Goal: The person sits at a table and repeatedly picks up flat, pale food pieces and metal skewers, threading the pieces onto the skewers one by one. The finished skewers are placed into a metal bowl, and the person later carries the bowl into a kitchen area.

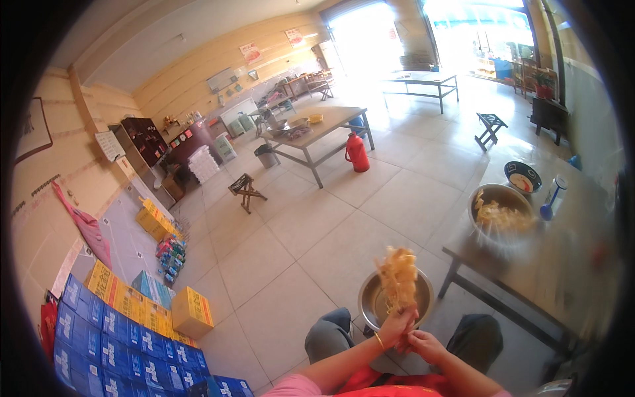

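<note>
My left hand [400, 325] is closed around the lower end of a bunch of pale yellow, ruffled food strips [398, 278], which stands up above the fist. Close below it, my right hand [425, 344] has its fingers bent near the bottom of the bunch; whether it grips anything is unclear. Behind and under the bunch, a steel basin [366, 297] sits low between my knees. To the right, a second steel bowl [474, 218] on a table holds more of the yellow pieces, partly blurred.
On the right table [521, 268] are a dark patterned bowl [535, 186] and a container with a blue spoon [546, 212]. A red thermos [357, 153] stands on the floor by another table [342, 115]. Folding stools [246, 191] and stacked blue cartons [124, 347] are around.
</note>
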The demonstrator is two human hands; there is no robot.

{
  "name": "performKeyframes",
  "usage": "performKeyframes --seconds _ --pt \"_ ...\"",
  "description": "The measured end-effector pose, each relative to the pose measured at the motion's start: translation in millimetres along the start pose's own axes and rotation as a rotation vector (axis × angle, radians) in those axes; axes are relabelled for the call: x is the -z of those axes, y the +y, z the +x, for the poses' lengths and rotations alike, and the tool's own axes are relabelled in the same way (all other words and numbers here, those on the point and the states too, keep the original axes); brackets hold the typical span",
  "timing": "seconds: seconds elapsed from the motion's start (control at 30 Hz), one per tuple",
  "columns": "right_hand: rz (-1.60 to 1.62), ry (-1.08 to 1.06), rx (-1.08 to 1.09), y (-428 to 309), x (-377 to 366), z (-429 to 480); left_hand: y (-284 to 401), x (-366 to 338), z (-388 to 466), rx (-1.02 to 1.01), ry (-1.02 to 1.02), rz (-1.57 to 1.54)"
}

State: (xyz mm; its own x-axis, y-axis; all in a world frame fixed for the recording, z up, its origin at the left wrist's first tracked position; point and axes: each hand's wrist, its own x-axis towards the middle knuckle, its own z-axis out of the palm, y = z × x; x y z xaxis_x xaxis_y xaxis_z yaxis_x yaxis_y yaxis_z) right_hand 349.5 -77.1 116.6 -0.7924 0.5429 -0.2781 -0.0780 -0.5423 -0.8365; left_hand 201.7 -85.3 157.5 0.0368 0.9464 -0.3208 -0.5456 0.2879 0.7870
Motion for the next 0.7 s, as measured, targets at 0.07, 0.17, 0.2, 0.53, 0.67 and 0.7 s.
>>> performKeyframes --seconds 0.07,0.17,0.2,0.53,0.67,0.7 --pt "0.18 0.117 0.03 1.6 -5.8 6.6 -8.6 -1.9 5.2 -0.197 0.078 -0.057" --pt "-0.009 0.44 0.282 9.0 -17.8 13.2 -9.5 -11.5 8.8 -0.307 0.13 -0.239" --pt "-0.217 0.516 0.408 9.4 -20.7 13.2 -8.7 -12.7 10.1 -0.293 0.145 -0.306" --pt "-1.047 -0.112 0.618 23.9 -4.4 14.3 -7.0 62.5 -1.5 0.467 -0.095 0.023" --pt "-0.188 -0.204 -0.09 25.3 0.5 5.0 -6.9 41.1 -15.9 0.328 -0.192 0.175" --pt "0.017 -0.152 -0.098 30.9 -0.5 0.4 -7.4 36.3 -15.5 0.213 -0.175 0.191"
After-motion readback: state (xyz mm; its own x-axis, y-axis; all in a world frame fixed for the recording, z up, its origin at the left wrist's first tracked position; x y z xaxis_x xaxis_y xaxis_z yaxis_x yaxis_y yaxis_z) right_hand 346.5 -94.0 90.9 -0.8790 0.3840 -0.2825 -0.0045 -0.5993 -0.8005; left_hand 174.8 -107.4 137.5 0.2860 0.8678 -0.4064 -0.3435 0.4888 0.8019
